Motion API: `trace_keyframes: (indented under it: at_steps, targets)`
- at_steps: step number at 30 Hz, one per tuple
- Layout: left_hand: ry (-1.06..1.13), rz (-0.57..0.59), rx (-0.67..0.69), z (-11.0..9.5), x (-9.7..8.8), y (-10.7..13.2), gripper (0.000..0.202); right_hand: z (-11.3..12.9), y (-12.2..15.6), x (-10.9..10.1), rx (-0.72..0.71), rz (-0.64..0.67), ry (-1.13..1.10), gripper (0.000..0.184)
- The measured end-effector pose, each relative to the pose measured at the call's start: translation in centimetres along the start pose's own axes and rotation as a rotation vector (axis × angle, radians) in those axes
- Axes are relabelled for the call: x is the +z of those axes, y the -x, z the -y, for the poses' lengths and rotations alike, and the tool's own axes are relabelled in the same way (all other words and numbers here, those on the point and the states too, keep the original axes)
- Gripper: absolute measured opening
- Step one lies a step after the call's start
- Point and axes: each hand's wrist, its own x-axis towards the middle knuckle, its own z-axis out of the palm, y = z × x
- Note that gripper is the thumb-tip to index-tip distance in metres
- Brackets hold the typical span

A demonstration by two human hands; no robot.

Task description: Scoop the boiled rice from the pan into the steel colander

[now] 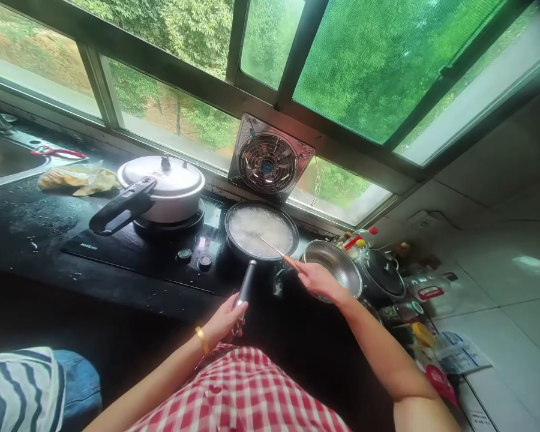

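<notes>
- Pan (261,231) sits at frame centre on the black stove (162,255), full of pale white food.
- I have my left hand (225,318) clenched round the pan handle (246,283); keep it firm so the pan cannot turn.
- My right hand (317,279) grips a thin stirring stick (274,247), tip in the food; stir gently, clear of the rim, so nothing spills toward the strainer bowl (335,264).

The frying pan (261,233) is dark matt metal with a smooth black plastic-looking handle, and the utensil (279,252) resting in it has a thin shiny metal shaft and a wooden-looking grip. At its nine o'clock the pressure cooker (164,186) is dull brushed metal, standing on a glossy black glass hob (162,252). At the pan's three o'clock the strainer (335,264) is bright fine metal mesh.
</notes>
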Motion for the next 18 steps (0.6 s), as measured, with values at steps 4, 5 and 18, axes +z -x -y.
trace_keyframes:
  at_steps: [4, 5, 18]
  targets:
    - [-0.012, -0.007, 0.007, -0.3, 0.1, 0.2, 0.05, -0.3, 2.1, -1.0, 0.012, 0.02, 0.047, 0.042]
    - [-0.014, -0.007, 0.009, -0.3, 0.1, 0.2, 0.05, -0.5, 2.7, -1.2, 0.015, 0.015, 0.049, 0.042]
    - [-0.03, 0.011, -0.01, 0.0, -0.2, -0.2, 0.055, -2.7, 10.1, -4.7, 0.106, -0.132, -0.095, 0.042]
